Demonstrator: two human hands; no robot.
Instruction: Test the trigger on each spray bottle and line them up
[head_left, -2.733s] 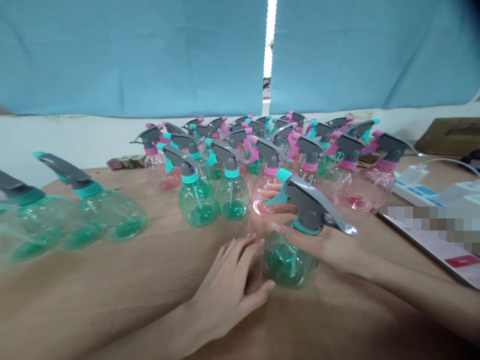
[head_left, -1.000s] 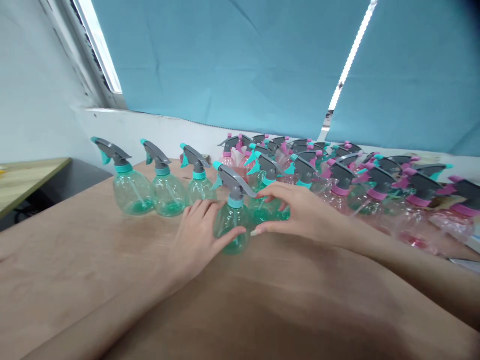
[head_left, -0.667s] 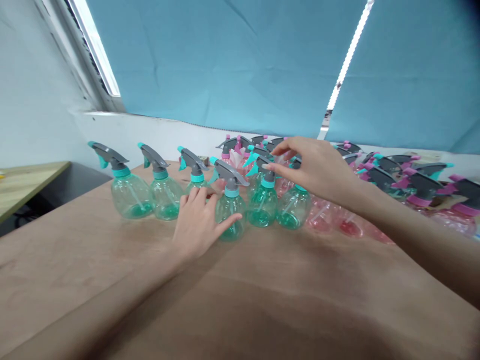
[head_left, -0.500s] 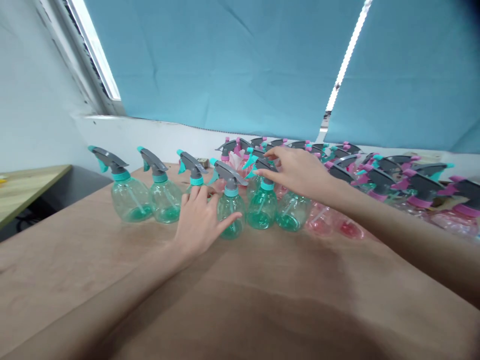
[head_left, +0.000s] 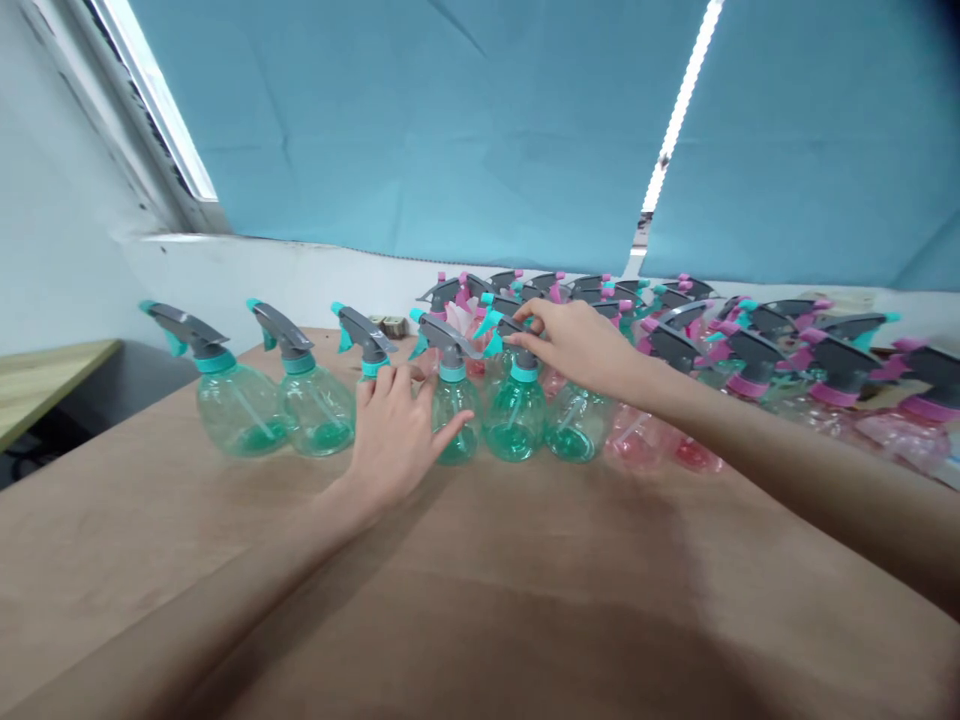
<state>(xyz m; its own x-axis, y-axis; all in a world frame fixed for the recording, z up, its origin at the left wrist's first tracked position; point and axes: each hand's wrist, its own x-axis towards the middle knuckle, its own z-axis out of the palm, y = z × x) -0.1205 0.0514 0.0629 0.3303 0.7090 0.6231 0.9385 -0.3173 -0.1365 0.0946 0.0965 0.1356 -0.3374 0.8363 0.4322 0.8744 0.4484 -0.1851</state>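
Note:
Green-tinted spray bottles with grey heads and teal collars stand in a row. My left hand (head_left: 394,430) is open, its thumb stretched out across the front of one green spray bottle (head_left: 457,440). Behind its fingers another green spray bottle (head_left: 364,335) is mostly hidden; whether they touch it I cannot tell. My right hand (head_left: 574,340) has thumb and fingers closed on the grey head of the green spray bottle (head_left: 516,420) to the right. That bottle stands upright on the wooden table (head_left: 450,580). Beside it is a green bottle (head_left: 577,425), its top hidden by my right hand.
Two green spray bottles (head_left: 244,405) stand at the left. Pink spray bottles (head_left: 697,450) with grey-and-pink heads crowd the right and back, with some teal ones among them. A small box (head_left: 390,326) lies behind the row. A lighter table (head_left: 52,385) is at far left.
The view has shifted slightly. The bottle by my left thumb has moved back, more level with its neighbours. My right hand stays at the same spray head.

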